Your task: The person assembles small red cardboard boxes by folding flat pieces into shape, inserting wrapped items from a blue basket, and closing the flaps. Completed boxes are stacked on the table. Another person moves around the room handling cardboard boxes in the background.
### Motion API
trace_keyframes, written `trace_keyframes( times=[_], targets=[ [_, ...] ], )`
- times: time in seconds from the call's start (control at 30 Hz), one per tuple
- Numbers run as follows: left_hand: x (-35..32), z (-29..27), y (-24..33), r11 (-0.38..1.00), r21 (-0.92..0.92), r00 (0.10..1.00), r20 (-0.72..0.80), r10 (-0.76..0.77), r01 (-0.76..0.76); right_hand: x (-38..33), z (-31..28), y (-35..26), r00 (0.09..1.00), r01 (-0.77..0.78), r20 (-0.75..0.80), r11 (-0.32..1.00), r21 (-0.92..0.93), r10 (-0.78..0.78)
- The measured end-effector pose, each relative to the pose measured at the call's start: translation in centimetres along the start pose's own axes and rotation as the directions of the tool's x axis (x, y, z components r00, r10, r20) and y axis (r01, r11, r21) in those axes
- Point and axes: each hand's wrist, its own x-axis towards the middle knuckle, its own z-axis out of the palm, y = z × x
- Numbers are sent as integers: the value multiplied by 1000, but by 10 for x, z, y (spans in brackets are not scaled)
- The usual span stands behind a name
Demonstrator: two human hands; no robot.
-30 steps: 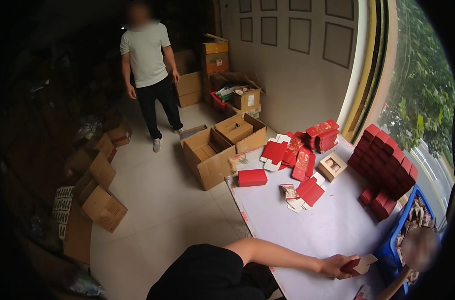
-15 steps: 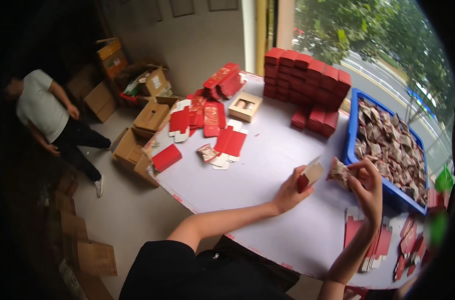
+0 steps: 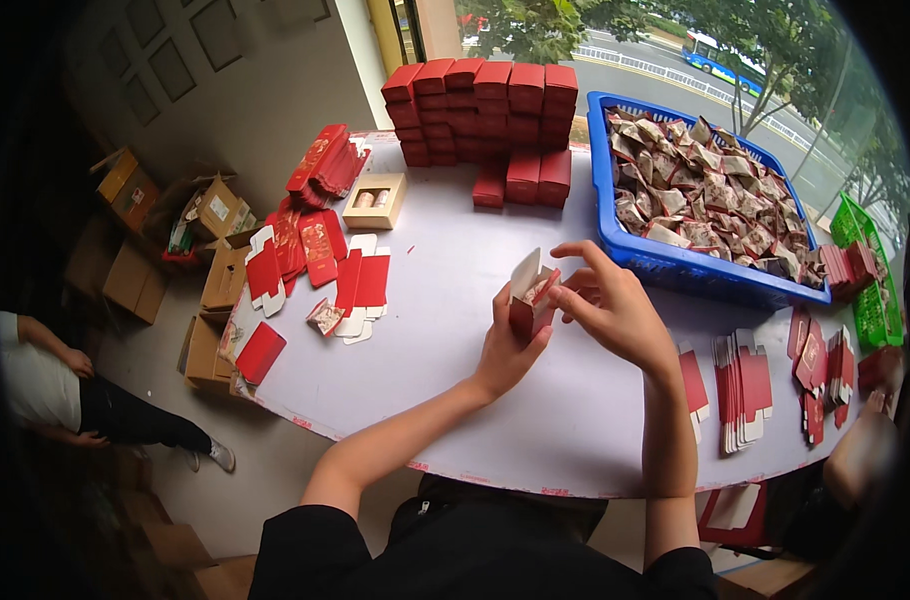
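My left hand (image 3: 512, 355) grips a small red box (image 3: 531, 317) from below and the side. The box stands tilted with its top open and a pale flap raised. Inside its mouth shows a patterned sachet (image 3: 540, 288), partly hidden by the box walls. At the box's right edge is my right hand (image 3: 607, 312), its forefinger and thumb apart, the thumb touching or almost touching the edge. Its other fingers curl and are partly hidden. Behind it stands a blue basket (image 3: 665, 250) heaped with similar sachets.
Red boxes (image 3: 490, 110) are stacked at the back. Flat red cartons (image 3: 370, 280), a loose sachet (image 3: 325, 316) and a windowed box (image 3: 375, 200) lie leftward. More flat cartons (image 3: 743, 390) and a green basket (image 3: 870, 270) are at right. A person (image 3: 50, 385) stands far left.
The sachet that my right hand held beside the box is now in the box's mouth. My right hand has come up against the box. The whole view has swung right.
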Motion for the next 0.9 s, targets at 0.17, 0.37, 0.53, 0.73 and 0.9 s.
trace_keyframes(
  times=[0.17,0.37,0.53,0.73,0.9],
  targets=[
    [4,-6,19,940,-219,965,61,-256,263,0,-25,0,994,25,-113,985,168,-6],
    [-9,2,25,978,-56,954,238,-180,199,-17,-37,-13,937,-66,323,973,-220,136],
    [-11,3,40,936,-249,911,389,-139,249,-13,-15,-16,900,-56,389,938,-342,196],
    [-14,3,42,981,-64,901,410,-142,184,-10,-9,-23,820,-112,476,905,-410,317],
    [-7,1,40,961,-147,924,340,-172,233,-22,-27,-26,873,-72,437,945,-319,215]
  ],
)
